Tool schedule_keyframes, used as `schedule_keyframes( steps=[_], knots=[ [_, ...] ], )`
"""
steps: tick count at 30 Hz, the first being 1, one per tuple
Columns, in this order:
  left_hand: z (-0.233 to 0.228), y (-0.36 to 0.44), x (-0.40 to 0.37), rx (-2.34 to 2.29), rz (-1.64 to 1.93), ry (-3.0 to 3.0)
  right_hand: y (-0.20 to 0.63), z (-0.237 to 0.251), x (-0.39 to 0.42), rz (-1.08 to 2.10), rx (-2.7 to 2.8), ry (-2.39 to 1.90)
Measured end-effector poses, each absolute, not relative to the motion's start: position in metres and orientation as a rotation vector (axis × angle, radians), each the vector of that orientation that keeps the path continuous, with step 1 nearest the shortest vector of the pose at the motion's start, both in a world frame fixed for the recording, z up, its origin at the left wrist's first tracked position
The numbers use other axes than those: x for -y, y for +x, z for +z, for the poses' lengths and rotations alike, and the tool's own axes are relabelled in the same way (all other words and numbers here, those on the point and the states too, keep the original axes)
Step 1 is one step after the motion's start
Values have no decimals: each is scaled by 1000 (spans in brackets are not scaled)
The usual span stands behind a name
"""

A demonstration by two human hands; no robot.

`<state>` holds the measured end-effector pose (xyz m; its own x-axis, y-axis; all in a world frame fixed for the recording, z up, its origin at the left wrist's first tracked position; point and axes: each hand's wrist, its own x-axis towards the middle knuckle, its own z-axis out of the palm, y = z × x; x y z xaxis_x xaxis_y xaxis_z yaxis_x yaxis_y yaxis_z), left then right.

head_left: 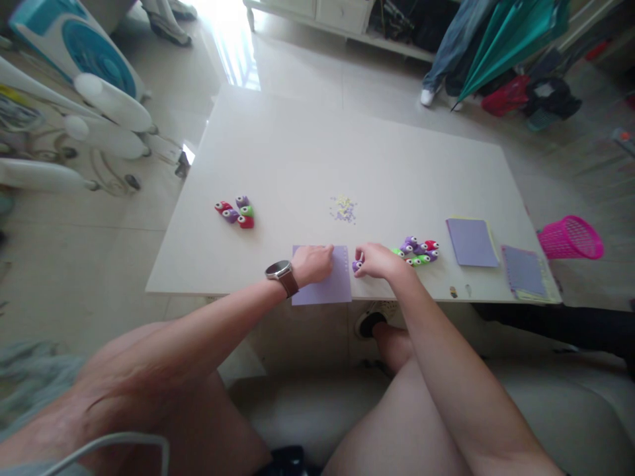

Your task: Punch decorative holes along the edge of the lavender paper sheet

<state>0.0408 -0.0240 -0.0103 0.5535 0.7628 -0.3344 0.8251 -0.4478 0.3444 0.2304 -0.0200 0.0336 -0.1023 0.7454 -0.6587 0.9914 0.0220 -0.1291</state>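
A lilac paper sheet (pixel 333 285) lies at the near edge of the white table (pixel 347 152). My left hand (pixel 312 263), a watch on its wrist, presses down on the sheet's top left part. My right hand (pixel 377 260) grips a small purple punch (pixel 357 266) against the sheet's right edge. Just right of that hand sits a cluster of small punches (pixel 419 251) in purple, green and red. A second cluster of punches (pixel 236 211) lies at the table's left. A little heap of punched paper bits (pixel 343 207) lies beyond the sheet.
Two stacks of lilac paper (pixel 471 242) (pixel 524 271) lie at the table's right. A pink mesh basket (pixel 570 238) stands on the floor to the right. A fan (pixel 74 53) and rack are at left. Another person's legs (pixel 446 59) and a teal umbrella (pixel 506 33) are beyond the table.
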Motion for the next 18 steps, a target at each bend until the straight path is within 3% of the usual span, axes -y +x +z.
schedule_keyframes(
  steps=[9, 18],
  knots=[
    [-8, 33, 22, -1240, -209, 2295, 235, 39, 24, -581, -1940, 1775],
    [-4, 22, 17, -1282, -257, 2263, 244, 40, 22, -766, -1943, 1765]
  ],
)
